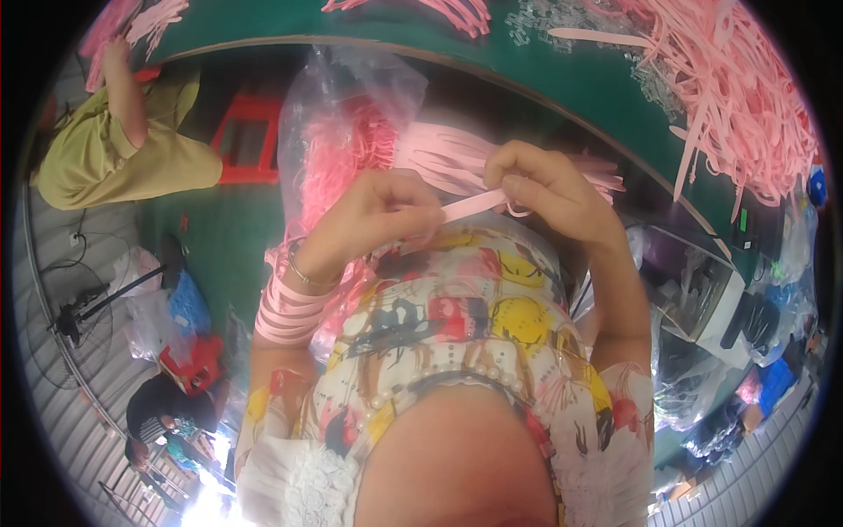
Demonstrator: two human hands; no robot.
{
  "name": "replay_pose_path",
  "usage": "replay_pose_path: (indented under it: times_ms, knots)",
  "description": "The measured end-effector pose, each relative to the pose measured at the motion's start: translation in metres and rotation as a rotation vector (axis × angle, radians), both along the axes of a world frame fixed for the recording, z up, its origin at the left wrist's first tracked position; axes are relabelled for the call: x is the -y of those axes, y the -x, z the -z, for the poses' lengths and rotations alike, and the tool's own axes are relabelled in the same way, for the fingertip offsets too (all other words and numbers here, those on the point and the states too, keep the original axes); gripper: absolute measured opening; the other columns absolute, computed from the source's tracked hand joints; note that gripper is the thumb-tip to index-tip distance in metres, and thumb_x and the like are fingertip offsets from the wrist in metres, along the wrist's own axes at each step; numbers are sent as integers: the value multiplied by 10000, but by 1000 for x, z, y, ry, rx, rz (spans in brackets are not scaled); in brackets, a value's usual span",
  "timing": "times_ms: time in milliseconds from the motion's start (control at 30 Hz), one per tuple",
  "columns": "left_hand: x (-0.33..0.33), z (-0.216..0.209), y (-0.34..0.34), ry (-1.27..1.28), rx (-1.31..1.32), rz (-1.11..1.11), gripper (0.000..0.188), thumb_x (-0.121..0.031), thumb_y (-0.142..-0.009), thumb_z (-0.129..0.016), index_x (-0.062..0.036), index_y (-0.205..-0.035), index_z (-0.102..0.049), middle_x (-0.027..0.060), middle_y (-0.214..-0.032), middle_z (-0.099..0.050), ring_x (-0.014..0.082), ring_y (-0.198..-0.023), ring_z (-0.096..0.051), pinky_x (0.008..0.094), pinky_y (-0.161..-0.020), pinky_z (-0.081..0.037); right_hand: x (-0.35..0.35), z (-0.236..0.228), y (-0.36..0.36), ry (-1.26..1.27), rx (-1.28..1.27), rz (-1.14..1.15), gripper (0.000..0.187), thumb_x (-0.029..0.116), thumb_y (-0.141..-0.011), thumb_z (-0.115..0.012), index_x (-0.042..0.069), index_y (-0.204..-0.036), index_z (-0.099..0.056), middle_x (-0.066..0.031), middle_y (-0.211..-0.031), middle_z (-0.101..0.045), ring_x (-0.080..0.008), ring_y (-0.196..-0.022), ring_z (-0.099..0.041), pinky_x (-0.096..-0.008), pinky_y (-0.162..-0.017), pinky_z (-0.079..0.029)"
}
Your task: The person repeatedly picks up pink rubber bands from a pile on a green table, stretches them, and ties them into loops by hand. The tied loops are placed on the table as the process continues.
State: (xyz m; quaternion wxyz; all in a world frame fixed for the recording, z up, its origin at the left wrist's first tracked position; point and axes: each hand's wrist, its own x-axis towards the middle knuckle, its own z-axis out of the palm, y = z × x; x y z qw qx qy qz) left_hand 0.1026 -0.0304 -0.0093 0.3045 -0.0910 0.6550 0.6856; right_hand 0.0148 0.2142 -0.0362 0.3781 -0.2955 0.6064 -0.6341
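Note:
Between my two hands a narrow pink strap (474, 206) is stretched just above my lap. My left hand (391, 206) pinches its left end with closed fingers. At the other end my right hand (553, 186) grips it between thumb and bent fingers, where a small loop of strap shows beneath. Several pink straps (290, 312) hang looped around my left forearm, below a thin bracelet. Just beyond my hands lies a flat bundle of pink straps (443, 154), its right part hidden behind my right hand. A clear plastic bag (303, 123) with pink straps stands beyond my left hand.
A green table (290, 22) curves across the far side, bearing a large heap of pink straps (746, 105) and small clear plastic pieces (654, 83). A red stool (248, 140) and a person in yellow-green clothing (132, 154) are at left. A fan (75, 325) stands lower left.

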Motion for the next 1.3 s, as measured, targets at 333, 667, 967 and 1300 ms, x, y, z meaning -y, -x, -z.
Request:
replay_pose_path:
  times_ms: [333,667,967,1300]
  knots:
    - [-5,5,-1,99,-80,51,85,-74,-773,-666,-12,-716,-677,30,-728,-567,111,-675,-563,248,-612,-420,-2,4,0,-89,-189,0,167,91,-873,-519,18,-1009,-582,-64,-950,-596,-155,-822,-570,-290,-736,-473]
    - [-29,0,-2,52,-228,112,59,-72,-753,-687,-15,-742,-688,22,-696,-552,109,-709,-512,260,-624,-379,-21,-13,32,-372,-973,705,102,65,-803,-638,56,-902,-663,-88,-845,-640,-275,-804,-596,-383,-733,-453]
    - [-25,6,-5,46,-298,142,92,-95,-765,-697,-7,-793,-695,36,-724,-552,114,-708,-506,260,-638,-389,31,8,84,-604,-1322,736,150,189,-793,-680,91,-906,-673,-63,-852,-636,-269,-834,-592,-406,-724,-410]
    - [-21,11,-3,16,-349,134,99,-123,-773,-692,-26,-782,-702,23,-675,-539,100,-677,-496,255,-616,-375,34,-9,99,-770,-1023,584,190,209,-779,-689,83,-919,-665,-104,-806,-641,-291,-772,-624,-401,-698,-476]
